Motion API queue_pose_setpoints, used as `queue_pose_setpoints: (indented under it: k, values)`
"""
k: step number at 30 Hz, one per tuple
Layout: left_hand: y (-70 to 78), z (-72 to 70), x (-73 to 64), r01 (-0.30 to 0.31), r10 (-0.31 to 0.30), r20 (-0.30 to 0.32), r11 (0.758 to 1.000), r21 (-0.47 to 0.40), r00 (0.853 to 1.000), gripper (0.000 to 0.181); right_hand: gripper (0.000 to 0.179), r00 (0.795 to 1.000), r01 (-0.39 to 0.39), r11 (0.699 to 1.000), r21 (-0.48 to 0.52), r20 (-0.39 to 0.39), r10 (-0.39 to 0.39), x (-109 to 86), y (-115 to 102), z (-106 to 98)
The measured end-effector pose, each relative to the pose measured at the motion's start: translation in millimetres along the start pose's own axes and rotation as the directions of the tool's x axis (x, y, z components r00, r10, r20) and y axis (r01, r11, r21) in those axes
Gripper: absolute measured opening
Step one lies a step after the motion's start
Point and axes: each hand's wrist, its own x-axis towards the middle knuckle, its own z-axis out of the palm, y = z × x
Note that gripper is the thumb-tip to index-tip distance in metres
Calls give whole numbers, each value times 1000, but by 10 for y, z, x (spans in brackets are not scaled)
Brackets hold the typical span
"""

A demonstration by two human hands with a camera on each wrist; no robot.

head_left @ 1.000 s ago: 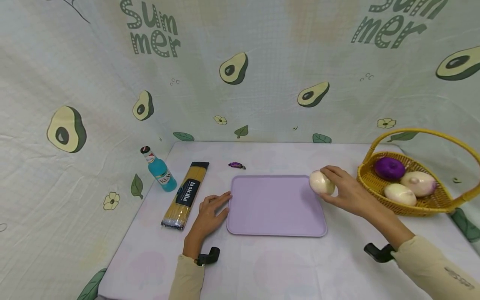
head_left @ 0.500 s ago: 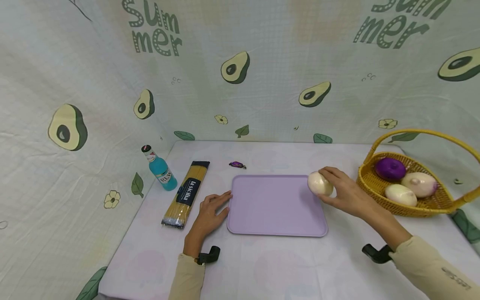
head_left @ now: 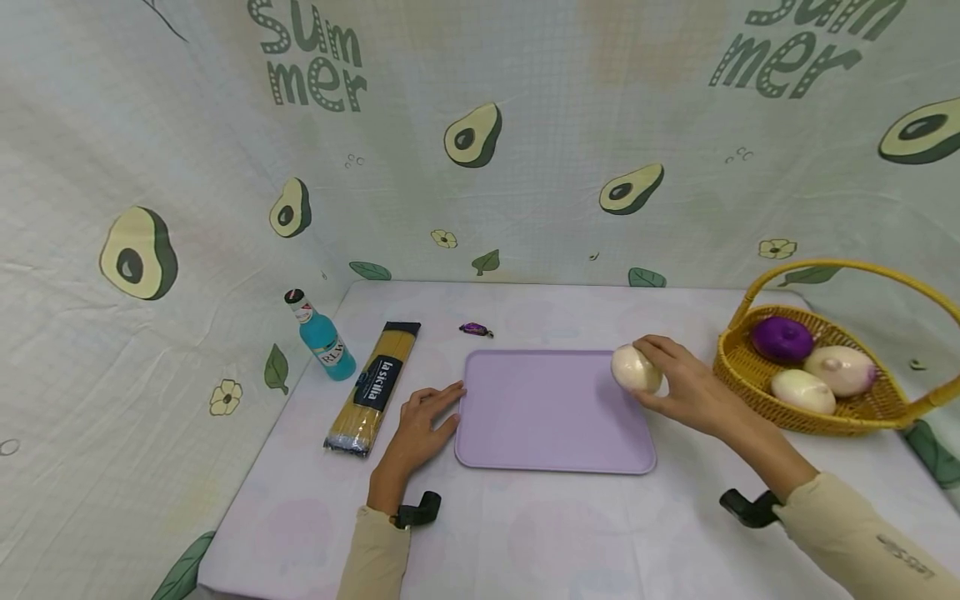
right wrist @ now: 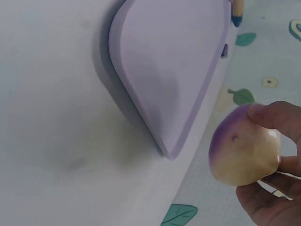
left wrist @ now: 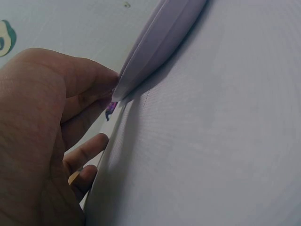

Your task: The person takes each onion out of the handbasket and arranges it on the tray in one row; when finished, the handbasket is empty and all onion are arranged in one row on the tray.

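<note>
White table (head_left: 570, 533), R hand (head_left: 690, 387) gripping onion (head_left: 636, 369) over tray (head_left: 551, 417)

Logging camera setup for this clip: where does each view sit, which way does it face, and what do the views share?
Head: above the table, looking forward and down at the purple tray; both hands and sleeves show, left hand, right hand.
Left wrist: low behind the left hand, facing along the tray's edge; fingers touch it.
Right wrist: beside the right hand, facing the tray; fingertips hold a pale onion.
Shared: all three show the tray; head and right wrist both show the onion.
</note>
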Motion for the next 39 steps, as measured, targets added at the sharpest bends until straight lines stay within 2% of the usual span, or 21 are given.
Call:
queue_pose_setpoints:
  k: [17,39]
  values:
    - [-13,6,-2,20,-20,17,1000,7,1000,45,69,1000,8,1000,10,12,-8,34,-39,46]
    - [-33,16,-10,5,-5,5,1000,15,1000,45,70,996,-51,998,41,71,48,57,-98,102]
